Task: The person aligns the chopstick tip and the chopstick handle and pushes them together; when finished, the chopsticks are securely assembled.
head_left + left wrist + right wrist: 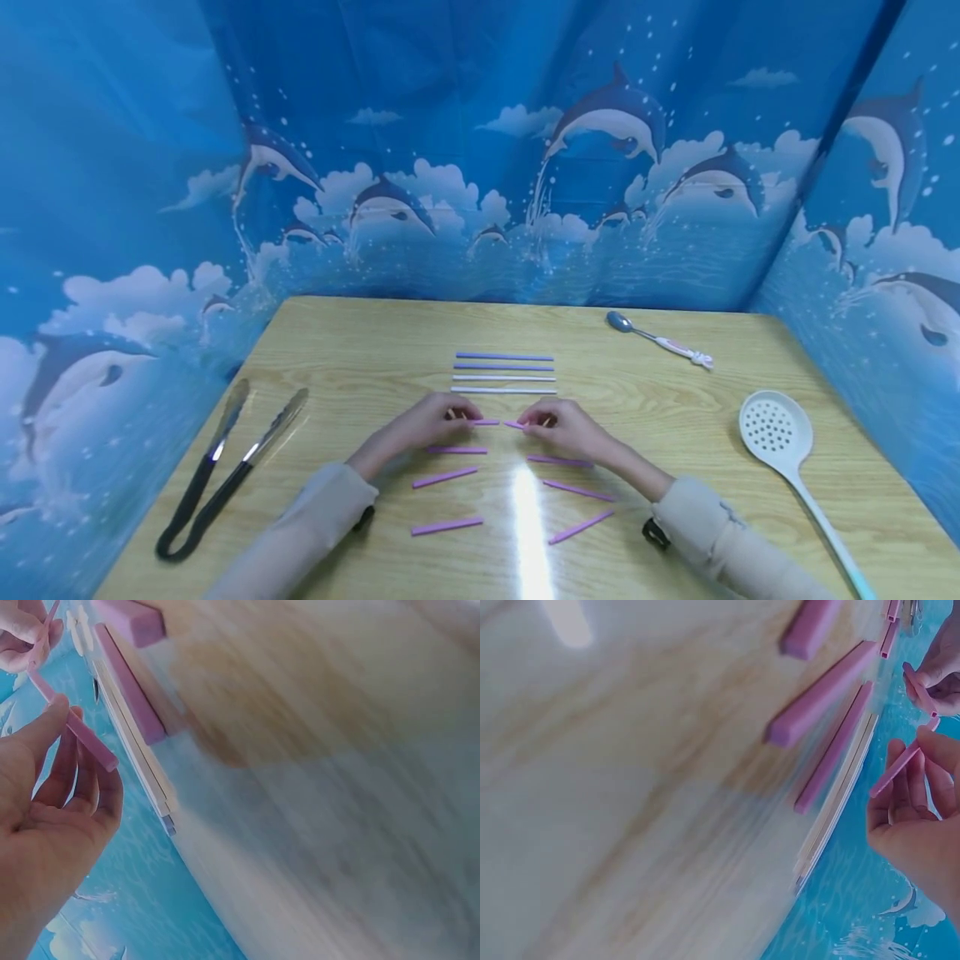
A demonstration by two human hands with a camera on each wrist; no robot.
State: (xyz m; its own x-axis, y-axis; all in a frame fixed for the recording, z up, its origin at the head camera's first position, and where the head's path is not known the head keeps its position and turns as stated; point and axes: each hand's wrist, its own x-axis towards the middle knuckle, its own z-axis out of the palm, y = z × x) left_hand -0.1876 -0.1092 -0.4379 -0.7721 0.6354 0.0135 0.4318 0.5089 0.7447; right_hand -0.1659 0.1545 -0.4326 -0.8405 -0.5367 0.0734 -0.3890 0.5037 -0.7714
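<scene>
My left hand [442, 417] pinches a short pink stick [91, 741] between thumb and fingers. My right hand [562, 425] pinches a second pink stick [897, 769] the same way. Both sticks are raised off the table, their inner ends pointing at each other with a small gap in the head view. Just beyond the hands lies a row of longer sticks, two blue [504, 367] and two white [504, 390], parallel to each other. Nearer me, three pink sticks [447, 526] lie below the left hand and three more pink sticks [579, 490] below the right, at differing slants.
Black-handled tongs [217, 475] lie spread at the table's left. A spoon [660, 340] with a pale handle is at the back right. Along the right side rests a white slotted skimmer [780, 433]. A blue dolphin-print curtain [480, 125] closes off the wooden table [360, 333] behind and beside.
</scene>
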